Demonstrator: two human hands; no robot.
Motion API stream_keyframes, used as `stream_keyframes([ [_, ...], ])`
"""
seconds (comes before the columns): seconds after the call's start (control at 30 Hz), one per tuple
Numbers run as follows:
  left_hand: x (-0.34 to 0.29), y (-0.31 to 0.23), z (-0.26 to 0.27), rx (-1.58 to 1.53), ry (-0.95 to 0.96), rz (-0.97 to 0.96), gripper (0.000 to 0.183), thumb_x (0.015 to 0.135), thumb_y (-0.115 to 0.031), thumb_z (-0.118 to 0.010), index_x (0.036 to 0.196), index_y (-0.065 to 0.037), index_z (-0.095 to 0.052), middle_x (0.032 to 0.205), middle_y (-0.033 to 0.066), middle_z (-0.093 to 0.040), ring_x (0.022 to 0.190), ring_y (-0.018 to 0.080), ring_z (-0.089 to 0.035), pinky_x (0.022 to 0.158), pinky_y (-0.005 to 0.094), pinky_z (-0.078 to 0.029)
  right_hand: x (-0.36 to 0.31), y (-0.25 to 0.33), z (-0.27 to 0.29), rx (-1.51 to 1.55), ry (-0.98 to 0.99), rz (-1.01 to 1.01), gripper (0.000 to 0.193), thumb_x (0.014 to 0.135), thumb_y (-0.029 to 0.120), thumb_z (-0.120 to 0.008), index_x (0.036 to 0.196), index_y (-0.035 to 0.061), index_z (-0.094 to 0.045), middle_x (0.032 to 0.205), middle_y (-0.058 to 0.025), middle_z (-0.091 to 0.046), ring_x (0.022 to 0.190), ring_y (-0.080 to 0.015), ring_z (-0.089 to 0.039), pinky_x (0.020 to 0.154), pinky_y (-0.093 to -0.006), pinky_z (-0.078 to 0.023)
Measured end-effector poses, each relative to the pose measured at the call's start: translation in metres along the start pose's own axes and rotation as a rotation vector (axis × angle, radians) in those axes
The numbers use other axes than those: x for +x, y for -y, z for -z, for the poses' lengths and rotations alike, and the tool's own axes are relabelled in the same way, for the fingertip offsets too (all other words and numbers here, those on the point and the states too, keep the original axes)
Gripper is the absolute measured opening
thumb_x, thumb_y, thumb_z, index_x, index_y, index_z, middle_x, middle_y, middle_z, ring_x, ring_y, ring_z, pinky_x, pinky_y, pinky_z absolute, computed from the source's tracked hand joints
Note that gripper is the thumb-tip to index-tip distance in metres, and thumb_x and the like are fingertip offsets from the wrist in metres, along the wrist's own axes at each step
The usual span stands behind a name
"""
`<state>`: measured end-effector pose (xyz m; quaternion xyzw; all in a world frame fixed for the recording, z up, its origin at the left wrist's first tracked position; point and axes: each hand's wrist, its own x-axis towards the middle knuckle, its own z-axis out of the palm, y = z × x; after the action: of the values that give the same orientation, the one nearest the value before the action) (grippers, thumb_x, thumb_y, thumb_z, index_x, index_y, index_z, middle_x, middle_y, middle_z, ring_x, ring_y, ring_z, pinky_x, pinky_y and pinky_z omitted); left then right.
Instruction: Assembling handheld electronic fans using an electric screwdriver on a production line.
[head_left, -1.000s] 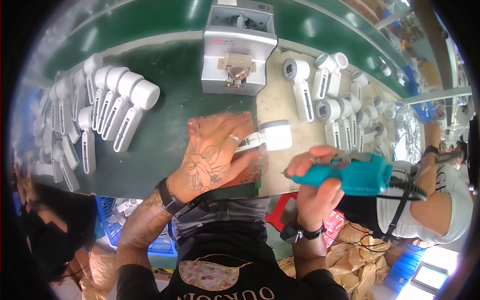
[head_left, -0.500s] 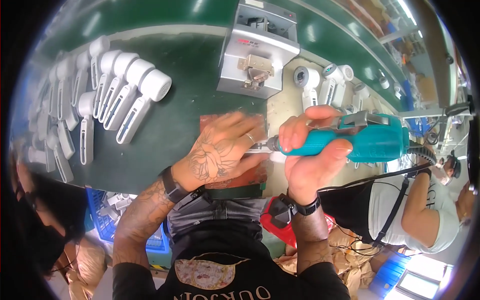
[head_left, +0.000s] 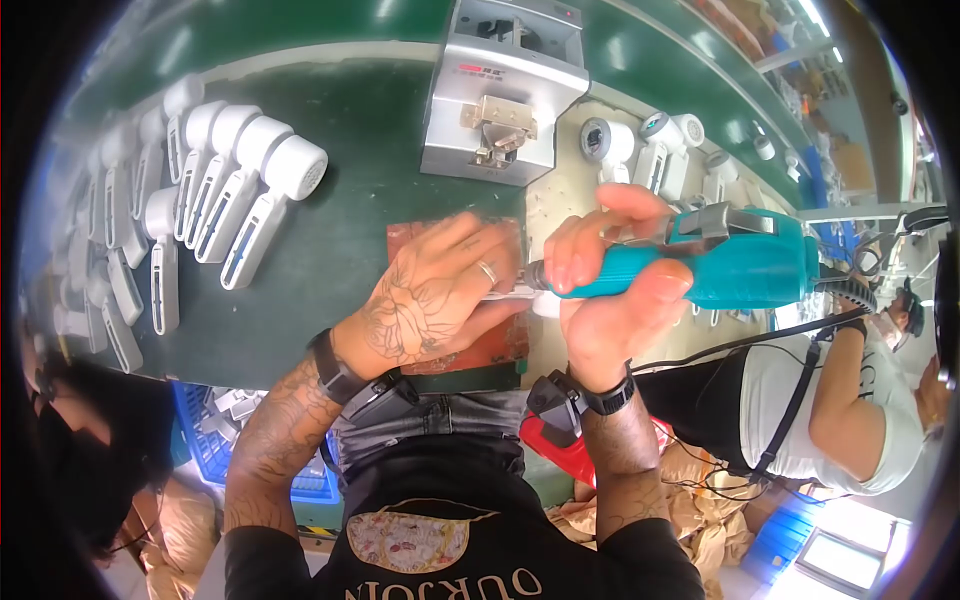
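In my right hand [head_left: 620, 290] is a teal electric screwdriver [head_left: 740, 262], lying level with its tip pointing left. My fingers wrap its body below a metal lever. My left hand [head_left: 435, 290], a ring on one finger, presses down on a white slotted piece [head_left: 512, 292] over a red-brown pad [head_left: 465, 356]. Most of that piece is hidden under the fingers. The screwdriver's tip meets it beside my left fingertips; the exact contact point is too blurred to tell.
White round-headed devices with slotted handles [head_left: 255, 235] fan out at the left. More, some with open heads [head_left: 607, 140], lie at the right. Beyond the pad stands a silver machine [head_left: 490, 130]. A blue basket [head_left: 205, 450] holds white parts. A co-worker [head_left: 800, 400] is at right.
The view has shifted slightly, moving the bench and hands a little up and left in the picture. Both hands keep their grips, with the screwdriver still at the white piece.
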<state>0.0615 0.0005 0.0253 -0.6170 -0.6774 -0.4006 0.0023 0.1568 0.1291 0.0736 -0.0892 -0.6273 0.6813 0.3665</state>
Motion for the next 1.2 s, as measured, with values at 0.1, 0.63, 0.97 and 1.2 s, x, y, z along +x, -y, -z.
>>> stream_keyframes([
  [0.1, -0.001, 0.002, 0.0, -0.042, 0.036, 0.024, 0.03, 0.075, -0.021, -0.077, 0.088, -0.004, -0.057, 0.108, 0.0126, -0.06, 0.093, 0.0305, -0.057, 0.081, 0.0404, -0.05, 0.0, -0.001, 0.001, 0.016, 0.019, 0.001, 0.084, 0.083, 0.075, -0.056, 0.115, -0.0032, -0.054, 0.059, -0.0024, -0.047, 0.05, -0.0146, -0.046, 0.049, -0.0308, -0.039],
  [0.63, 0.009, 0.0, 0.007, -0.12, 0.072, 0.196, 0.03, 0.078, -0.021, -0.079, 0.1, -0.004, -0.068, 0.094, 0.0088, -0.063, 0.088, 0.0307, -0.056, 0.078, 0.0405, -0.047, 0.017, 0.011, 0.001, -0.037, 0.009, 0.047, 0.09, 0.083, 0.081, -0.047, 0.114, -0.0037, -0.054, 0.062, -0.0039, -0.049, 0.054, -0.0159, -0.048, 0.052, -0.0305, -0.041],
  [0.97, -0.009, 0.009, 0.001, 0.046, -0.036, 0.118, 0.042, 0.079, -0.032, -0.077, 0.113, -0.009, -0.067, 0.102, 0.0063, -0.061, 0.093, 0.0275, -0.056, 0.08, 0.0405, -0.046, 0.096, -0.031, -0.031, -0.219, 0.117, 0.255, 0.047, 0.104, 0.04, -0.048, 0.103, -0.0055, -0.059, 0.069, -0.0052, -0.056, 0.061, -0.015, -0.056, 0.056, -0.0269, -0.045],
  [1.2, -0.006, 0.005, 0.003, 0.03, 0.026, 0.175, 0.046, 0.08, -0.033, -0.073, 0.118, -0.01, -0.062, 0.106, 0.006, -0.055, 0.098, 0.027, -0.054, 0.087, 0.0418, -0.046, 0.096, -0.044, -0.032, -0.158, 0.123, 0.255, 0.036, 0.104, 0.032, -0.051, 0.099, -0.0025, -0.058, 0.067, -0.0053, -0.055, 0.06, -0.0141, -0.055, 0.054, -0.0273, -0.044],
])
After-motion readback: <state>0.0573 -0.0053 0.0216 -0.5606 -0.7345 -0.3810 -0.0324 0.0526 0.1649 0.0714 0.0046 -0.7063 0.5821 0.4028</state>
